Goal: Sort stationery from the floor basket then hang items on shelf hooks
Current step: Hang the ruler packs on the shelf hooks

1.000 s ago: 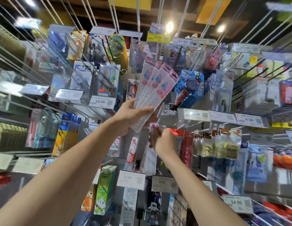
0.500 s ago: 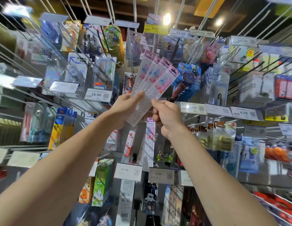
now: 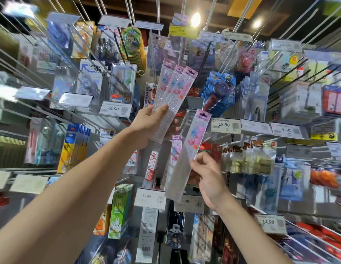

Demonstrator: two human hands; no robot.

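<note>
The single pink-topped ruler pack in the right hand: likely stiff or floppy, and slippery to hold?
Probably stiff: the ruler pack runs straight above and below the right hand, which pinches only one edge. Likely light, since fingertips alone carry it. Its glossy clear sleeve may be slippery, so it could pivot in that pinch.

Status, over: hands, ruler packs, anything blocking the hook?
Left hand grips three ruler packs, fanned. Right hand pinches single ruler pack, tilted, not yet hung. Matching hung pack just behind it; 18.90 price tag close to its right.
</note>
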